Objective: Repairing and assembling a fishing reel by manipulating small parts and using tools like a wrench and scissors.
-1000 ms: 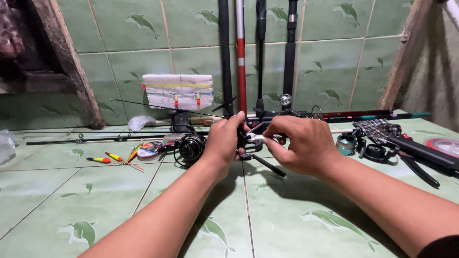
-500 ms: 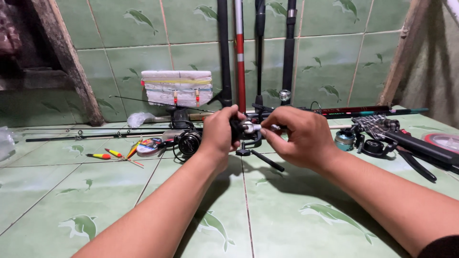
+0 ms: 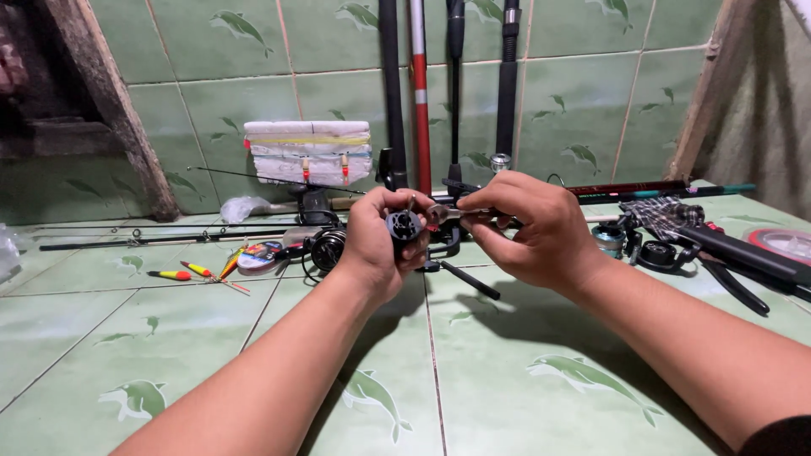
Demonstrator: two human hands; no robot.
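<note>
My left hand (image 3: 378, 241) grips a black fishing reel (image 3: 405, 228), its round spool facing me, with its handle (image 3: 470, 280) sticking out low to the right. My right hand (image 3: 528, 228) pinches a thin metal part (image 3: 446, 213) at the top of the reel, fingertips close to the left hand's. Both hands are raised above the green tiled floor, in front of several fishing rods (image 3: 420, 93) leaning upright on the tiled wall.
A second black reel (image 3: 327, 248) and coloured floats (image 3: 199, 272) lie on the floor at left. A white foam block wound with line (image 3: 309, 152) stands by the wall. More reels and spools (image 3: 642, 243) and black pliers (image 3: 733, 283) lie at right. A long thin rod (image 3: 160, 238) lies along the floor.
Both hands have risen slightly with the reel and the view has shifted a little. The right hand's fingers have moved onto the small metal part at the reel's top.
</note>
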